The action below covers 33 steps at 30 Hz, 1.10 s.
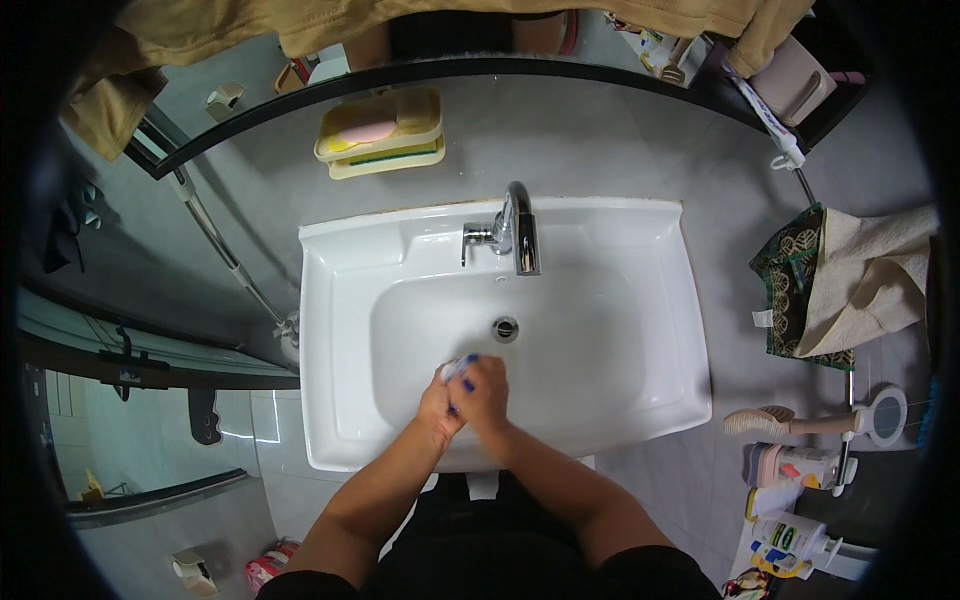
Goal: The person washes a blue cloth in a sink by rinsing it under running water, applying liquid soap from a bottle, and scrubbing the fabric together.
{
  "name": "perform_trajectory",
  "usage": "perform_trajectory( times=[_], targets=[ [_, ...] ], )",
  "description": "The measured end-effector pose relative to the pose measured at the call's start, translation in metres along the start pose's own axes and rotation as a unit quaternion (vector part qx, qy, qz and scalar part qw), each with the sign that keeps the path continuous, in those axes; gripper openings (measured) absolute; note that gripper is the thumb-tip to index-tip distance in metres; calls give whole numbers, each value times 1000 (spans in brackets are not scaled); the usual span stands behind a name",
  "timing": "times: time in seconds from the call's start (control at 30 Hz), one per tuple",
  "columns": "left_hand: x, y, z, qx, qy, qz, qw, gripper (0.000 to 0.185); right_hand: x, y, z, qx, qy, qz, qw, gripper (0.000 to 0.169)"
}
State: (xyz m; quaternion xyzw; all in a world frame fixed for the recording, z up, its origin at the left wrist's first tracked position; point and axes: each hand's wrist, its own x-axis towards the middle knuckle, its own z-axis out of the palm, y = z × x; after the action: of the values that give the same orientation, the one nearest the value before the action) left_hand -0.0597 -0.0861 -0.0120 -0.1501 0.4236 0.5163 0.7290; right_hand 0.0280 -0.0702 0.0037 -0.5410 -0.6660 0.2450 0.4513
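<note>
Over the near part of a white ceramic washbasin [637,337], my left hand [437,409] and my right hand [484,390] are pressed together. Between them is a small white-and-blue object [471,361], blurred and mostly covered by my fingers, so its kind cannot be made out. My right hand lies over it from the right, while my left hand cups it from the left. The metal drain [505,328] is just beyond my hands. Farther back stands a chrome tap [527,240] with its lever on the left; no water stream shows.
A cream soap holder [427,124] with a pink bar [367,133] hangs behind the basin, below a black-framed mirror [480,67]. At right are a hanging towel [862,277], a hairbrush [780,422] and a pump bottle [791,534]. A mop pole [217,229] leans at left.
</note>
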Motion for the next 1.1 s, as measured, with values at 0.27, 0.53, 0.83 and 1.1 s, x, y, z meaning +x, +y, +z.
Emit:
perform_trajectory(
  times=[0.27,0.53,0.83,1.1],
  targets=[
    [-4,12,7,17,9,5,1000,28,1,-1,7,23,-11,-28,999,19],
    [-45,16,44,234,-23,132,963,15,22,62,-17,497,-123,502,697,37],
    [-50,37,9,273,-38,35,960,32,16,47,-39,395,-170,293,854,17],
    [-11,19,-4,23,-67,16,997,24,28,10,-39,232,-265,35,935,52]
  ],
)
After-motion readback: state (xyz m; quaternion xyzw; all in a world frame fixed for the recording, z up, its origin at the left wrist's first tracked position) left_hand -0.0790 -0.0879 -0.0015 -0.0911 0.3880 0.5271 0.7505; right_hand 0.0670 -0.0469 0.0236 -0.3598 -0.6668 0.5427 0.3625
